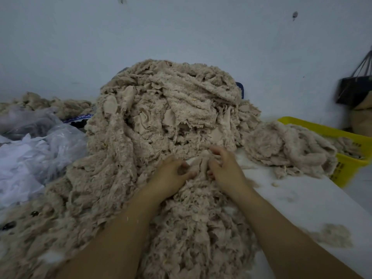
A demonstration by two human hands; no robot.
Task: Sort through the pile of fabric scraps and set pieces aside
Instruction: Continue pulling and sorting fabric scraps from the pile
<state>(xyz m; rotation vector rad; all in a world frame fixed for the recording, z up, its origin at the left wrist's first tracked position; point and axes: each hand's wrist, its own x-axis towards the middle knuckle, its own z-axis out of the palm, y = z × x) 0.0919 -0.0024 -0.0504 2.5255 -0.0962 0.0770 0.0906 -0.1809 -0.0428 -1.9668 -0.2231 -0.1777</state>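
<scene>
A white table [298, 200] stands against a pale blue-grey wall [181, 33], and most of its top is buried under the pile of fabric scraps [171, 109], beige and fleecy, which rises highest at the back and spills down toward the near edge. The only bare surface is a strip on the right, beside the right forearm, running out to the table's slanting right edge; a loose tuft of fluff [338, 235] lies on it. At that edge a smaller heap of scraps [287, 150] hangs over the rim of a yellow basket [351, 138], and a dark bag [354, 87] hangs on the wall behind. The left side is crowded with clear plastic bags [40, 141], touching the pile, with another beige heap [50, 103] behind them. Both hands work on the pile's near slope, close together: the left hand [171, 175] has its fingers [189, 173] curled in, pinching fluff against the thumb, and the right hand [226, 167] grips a fold of scrap with bent fingers — the fabric bunches between them.
</scene>
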